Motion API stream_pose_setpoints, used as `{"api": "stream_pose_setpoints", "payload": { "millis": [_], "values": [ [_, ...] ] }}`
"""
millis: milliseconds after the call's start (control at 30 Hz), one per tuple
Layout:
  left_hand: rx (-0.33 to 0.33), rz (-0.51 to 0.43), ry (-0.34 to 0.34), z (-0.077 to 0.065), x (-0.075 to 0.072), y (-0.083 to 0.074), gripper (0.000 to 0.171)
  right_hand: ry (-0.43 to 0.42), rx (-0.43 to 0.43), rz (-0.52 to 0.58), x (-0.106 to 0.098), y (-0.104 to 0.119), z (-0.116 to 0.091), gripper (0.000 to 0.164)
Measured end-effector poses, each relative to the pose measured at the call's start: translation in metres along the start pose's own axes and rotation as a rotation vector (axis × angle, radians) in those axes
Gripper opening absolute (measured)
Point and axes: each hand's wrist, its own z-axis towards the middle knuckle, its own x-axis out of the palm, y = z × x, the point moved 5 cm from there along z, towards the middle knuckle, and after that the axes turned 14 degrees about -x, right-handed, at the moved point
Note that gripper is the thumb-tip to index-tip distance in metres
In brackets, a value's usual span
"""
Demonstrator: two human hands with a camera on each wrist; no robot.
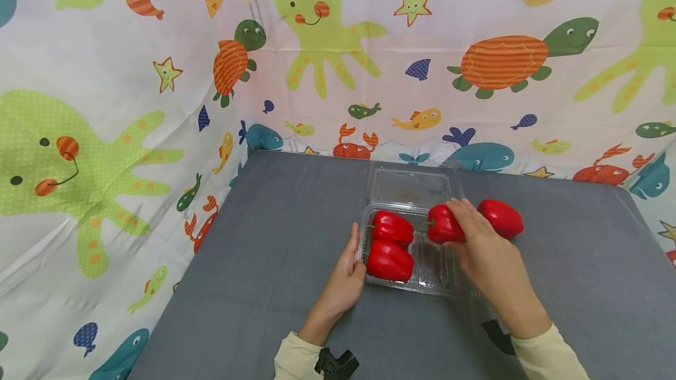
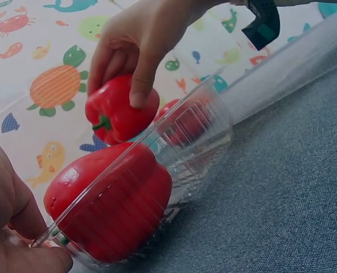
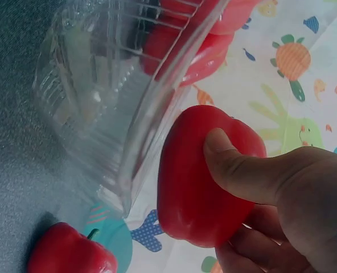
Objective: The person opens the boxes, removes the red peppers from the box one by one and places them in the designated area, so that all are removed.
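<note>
A clear plastic clamshell container (image 1: 430, 277) lies on the grey table with its lid (image 1: 412, 183) folded back. Two red bell peppers, one at the back (image 1: 392, 227) and one in front (image 1: 390, 261), sit in its left half. My left hand (image 1: 344, 277) pinches the container's left rim between thumb and fingers, seen closely in the left wrist view. My right hand (image 1: 488, 260) grips another red bell pepper (image 3: 205, 176) above the container's right half, thumb on one side and fingers on the other. In the right wrist view this pepper is apart from the container wall.
Another red bell pepper (image 1: 500, 218) rests on the table (image 1: 581, 286) just right of the container. A white sea-animal curtain (image 1: 338, 34) hangs behind the table and along its left side.
</note>
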Motion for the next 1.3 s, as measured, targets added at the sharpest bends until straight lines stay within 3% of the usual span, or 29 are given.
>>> {"api": "stream_pose_setpoints", "payload": {
  "millis": [533, 1300],
  "values": [
    [-0.002, 0.004, 0.001, -0.001, 0.001, 0.002, 0.077, -0.062, 0.082, 0.014, -0.017, -0.017, -0.008, 0.112],
    [0.003, -0.002, 0.002, 0.001, 0.0, 0.003, 0.077, -0.081, 0.2, 0.0, -0.038, -0.055, -0.026, 0.103]
  ]
}}
